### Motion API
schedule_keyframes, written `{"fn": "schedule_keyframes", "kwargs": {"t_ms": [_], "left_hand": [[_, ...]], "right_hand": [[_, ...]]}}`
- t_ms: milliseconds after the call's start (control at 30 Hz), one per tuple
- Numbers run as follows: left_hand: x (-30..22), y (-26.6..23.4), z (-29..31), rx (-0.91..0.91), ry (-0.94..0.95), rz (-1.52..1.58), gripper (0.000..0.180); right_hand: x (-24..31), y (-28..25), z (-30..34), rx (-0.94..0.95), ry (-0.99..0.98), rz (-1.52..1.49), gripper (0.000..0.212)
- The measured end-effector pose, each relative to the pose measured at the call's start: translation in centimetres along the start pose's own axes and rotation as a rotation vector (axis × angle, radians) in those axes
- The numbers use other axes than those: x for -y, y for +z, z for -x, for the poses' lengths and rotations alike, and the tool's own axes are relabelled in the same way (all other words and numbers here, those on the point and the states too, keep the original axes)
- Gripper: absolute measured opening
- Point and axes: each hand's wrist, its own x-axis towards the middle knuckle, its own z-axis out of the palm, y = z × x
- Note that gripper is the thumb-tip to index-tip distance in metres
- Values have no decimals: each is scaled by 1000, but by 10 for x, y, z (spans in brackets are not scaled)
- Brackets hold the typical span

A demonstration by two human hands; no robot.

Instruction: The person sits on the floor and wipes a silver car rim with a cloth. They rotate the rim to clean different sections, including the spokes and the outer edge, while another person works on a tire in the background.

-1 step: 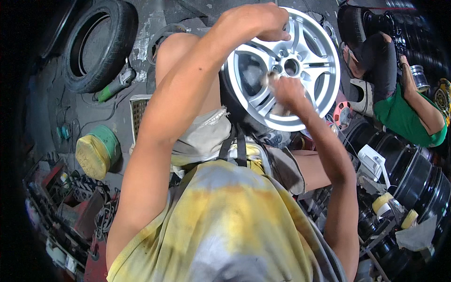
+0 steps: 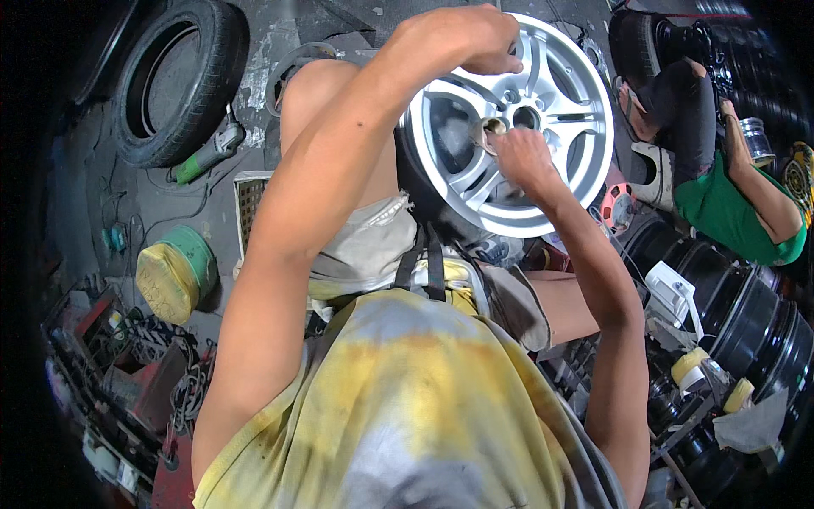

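Observation:
A silver alloy wheel (image 2: 585, 174) with split spokes and a round centre hole stands tilted in front of me between my knees. My left hand (image 2: 494, 41) is closed over its upper left edge; some fingertips are hidden behind the arm and wrist. Near the centre hole, my right hand (image 2: 524, 157) is closed on a curled beige piece (image 2: 487, 134), and presses it against the spokes. Whether this piece is cloth or abrasive paper I cannot tell.
At left lie a tyre (image 2: 222, 81), a green-and-grey angle grinder (image 2: 208, 153) and a green bucket with a yellow cover (image 2: 165, 284). Dark wheel rims (image 2: 746, 318) are stacked at right. A co-worker in a green shirt (image 2: 755, 216) sits at the far right.
My right hand and the beige piece, blurred before, have shifted slightly on the wheel and now show sharper. My left hand keeps its place on the edge.

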Motion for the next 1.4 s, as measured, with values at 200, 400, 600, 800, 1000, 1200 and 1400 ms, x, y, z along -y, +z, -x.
{"fn": "schedule_keyframes", "kwargs": {"t_ms": [200,400,600,800,1000,1200,1400], "left_hand": [[26,2,8,-122,66,-54,38],[34,-3,17,-159,85,-1,39],[35,-21,16,-98,-30,-24,39],[39,-24,21,-89,-18,11,37],[23,-18,20,-88,-194,20,40],[34,-13,23,-161,-97,6,41],[45,-23,28,-166,-82,27,41]], "right_hand": [[69,-15,41,107,-28,-392,25],[-11,-24,10,174,43,-268,22],[6,-19,-118,-155,1,-233,32],[30,11,-64,144,-444,-369,29],[55,33,27,110,29,-872,37],[42,-4,-83,-120,45,-1236,39],[-58,21,-29,-202,256,-1168,38]]}}
